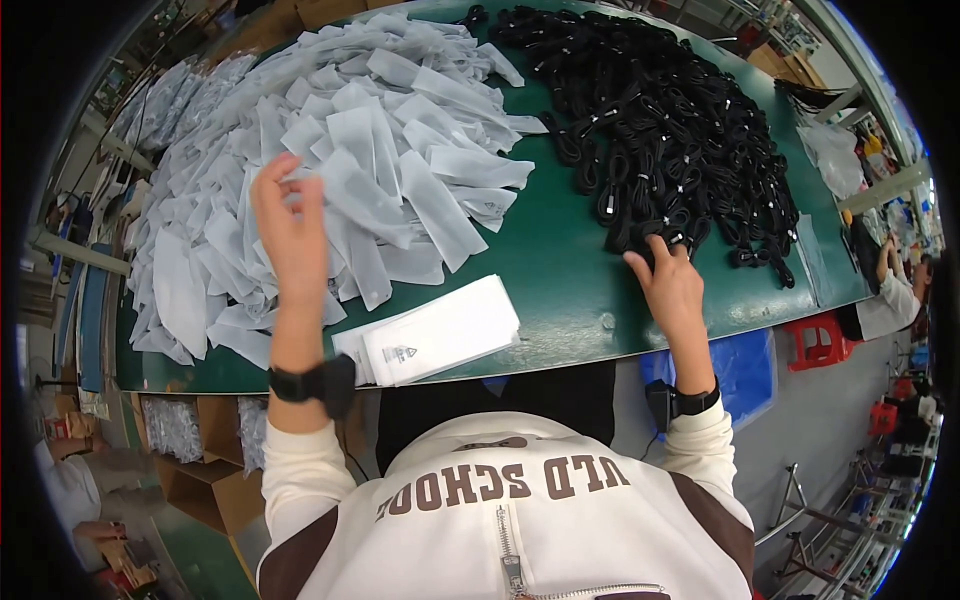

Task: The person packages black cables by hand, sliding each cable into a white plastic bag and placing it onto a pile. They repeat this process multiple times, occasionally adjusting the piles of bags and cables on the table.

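My left hand (290, 225) is raised over a large heap of frosted translucent plastic bags (430, 205). Its fingers are loosely bent and apart, with nothing visible in them. At the near edge of a pile of coiled black cables (660, 130), my right hand (672, 290) reaches forward. Thumb and forefinger are spread, their tips at a cable bundle (630, 236); whether they press on it is hard to see. Between my forearms, close to the table's front edge, lies a neat stack of flat white printed bags (440, 335).
The green table (570, 290) curves around in front of me. Beneath it are open cardboard boxes (205, 490) at left and a blue plastic-lined bin (742, 375) at right. A red stool (820, 340) and another person's arm (890, 265) are at the far right.
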Tool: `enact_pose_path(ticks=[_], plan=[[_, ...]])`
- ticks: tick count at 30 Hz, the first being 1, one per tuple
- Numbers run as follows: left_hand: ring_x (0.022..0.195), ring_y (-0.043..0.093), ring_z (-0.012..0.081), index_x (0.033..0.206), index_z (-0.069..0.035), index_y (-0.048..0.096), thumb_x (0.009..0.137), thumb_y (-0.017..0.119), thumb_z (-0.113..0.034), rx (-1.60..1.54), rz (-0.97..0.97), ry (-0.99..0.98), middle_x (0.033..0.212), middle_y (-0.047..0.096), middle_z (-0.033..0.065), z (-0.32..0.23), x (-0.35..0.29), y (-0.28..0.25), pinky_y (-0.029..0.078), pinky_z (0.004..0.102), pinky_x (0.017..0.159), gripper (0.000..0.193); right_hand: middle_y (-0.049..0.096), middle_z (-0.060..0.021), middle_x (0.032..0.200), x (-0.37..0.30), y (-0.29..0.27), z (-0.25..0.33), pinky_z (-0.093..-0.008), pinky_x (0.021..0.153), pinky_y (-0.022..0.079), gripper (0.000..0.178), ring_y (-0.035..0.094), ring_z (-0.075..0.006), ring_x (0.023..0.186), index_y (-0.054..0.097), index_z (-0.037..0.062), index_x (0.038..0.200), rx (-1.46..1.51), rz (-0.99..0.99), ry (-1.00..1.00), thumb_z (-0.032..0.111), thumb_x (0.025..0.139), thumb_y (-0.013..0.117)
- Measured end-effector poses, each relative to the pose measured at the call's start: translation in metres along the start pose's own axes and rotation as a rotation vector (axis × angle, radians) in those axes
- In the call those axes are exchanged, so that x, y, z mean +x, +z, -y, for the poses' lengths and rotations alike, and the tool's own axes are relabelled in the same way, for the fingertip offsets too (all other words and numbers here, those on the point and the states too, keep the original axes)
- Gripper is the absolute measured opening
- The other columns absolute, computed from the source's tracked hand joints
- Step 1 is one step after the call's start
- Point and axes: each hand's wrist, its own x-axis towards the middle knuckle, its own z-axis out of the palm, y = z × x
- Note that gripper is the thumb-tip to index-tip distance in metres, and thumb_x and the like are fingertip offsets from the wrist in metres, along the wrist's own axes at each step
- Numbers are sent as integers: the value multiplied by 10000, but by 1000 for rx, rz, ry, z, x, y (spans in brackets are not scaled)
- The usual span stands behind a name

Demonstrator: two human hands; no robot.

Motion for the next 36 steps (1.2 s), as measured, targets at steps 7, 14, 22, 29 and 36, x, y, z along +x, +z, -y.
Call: enact_pose_path(ticks=[7,14,22,29,36], plan=[[756,597,293,952,-31,630,843,725,-71,94,718,35,967,615,113,-23,-127,51,491,371,680,150,625,-178,904,-24,12,-7,-422,644,517,236,623,-364,708,557,51,1120,94,-41,58,171,937,648],[717,566,249,916,0,598,856,691,-15,266,660,230,878,578,120,-14,-143,58,479,327,667,112,656,-122,951,-45,-13,4,-269,640,478,183,595,-155,721,560,33,1133,916,-168,595,28,953,527],[731,561,197,924,17,577,898,646,11,18,657,-171,846,572,97,-18,-142,51,473,295,704,74,654,-110,952,-66,-16,69,-289,640,489,264,587,-146,733,597,10,1219,880,94,-213,-5,955,600],[787,571,199,917,11,569,901,641,17,-102,677,-188,906,590,96,-23,-139,48,480,299,731,74,672,-122,960,-54,-16,72,-323,655,509,263,653,-170,809,624,2,1195,651,230,-583,18,934,651],[859,566,293,903,-8,568,838,647,47,-30,697,191,941,595,112,-33,-133,50,477,363,774,116,661,-81,863,-62,-18,86,-248,590,459,206,607,-116,699,637,14,1187,1197,612,56,91,1000,594]])
